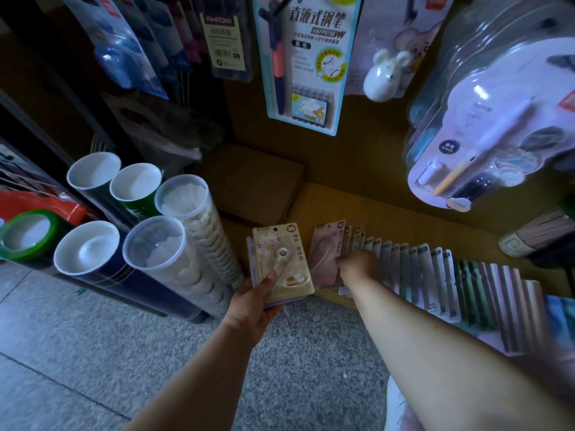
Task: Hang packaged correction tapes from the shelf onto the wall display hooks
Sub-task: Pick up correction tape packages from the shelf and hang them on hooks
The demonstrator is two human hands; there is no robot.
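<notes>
Two bare forearms, left hand [252, 303], right hand [357, 265], no sleeves

Two hands [258, 293]; six upright tubes [174, 244] at nine o'clock; one pen pack [303, 60] at twelve; correction tape packs [435, 272] at three, too many to count.

A small stack of packaged correction tapes [281, 262] is held upright above the floor, its front card beige, marked "30" in a dark circle, punched with a hang hole at the top, and fitted with a clear blister over a round dispenser. A pink pack [325, 255] is found tilted at the left end of the row on the low shelf [404, 213], its face turned forward. The remaining row of packs [435, 275] is stood on edge, overlapped like files, in pale, green and lilac cards extending rightward.
</notes>
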